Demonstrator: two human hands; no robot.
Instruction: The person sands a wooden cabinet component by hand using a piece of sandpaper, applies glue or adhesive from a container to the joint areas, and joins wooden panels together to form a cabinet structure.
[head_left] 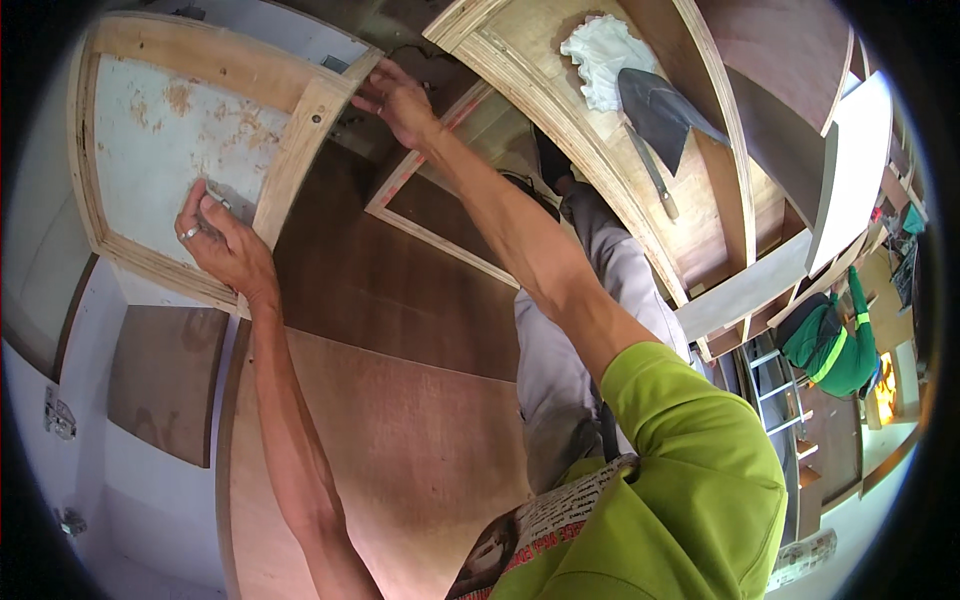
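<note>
A wooden frame (180,50) with a pale recessed panel (130,150), smeared with brownish patches, stands at the upper left. My left hand (228,245) rests against its lower part, fingers curled in a pinch and a ring on one finger. Something small and light-coloured shows at those fingertips, too small to name. My right hand (400,108) reaches to the frame's upper right corner, its fingers apart, with nothing seen in them. The fingertips are close to the corner's edge; whether they touch it I cannot tell.
A plywood cabinet (560,120) at upper right holds a crumpled white cloth (608,60), a dark grey sheet (655,105) and a wooden-handled tool (652,172). Brown boards (400,430) lie below my arms. Metal hinges (60,413) sit at left. A person in green (835,345) is near a ladder (778,390).
</note>
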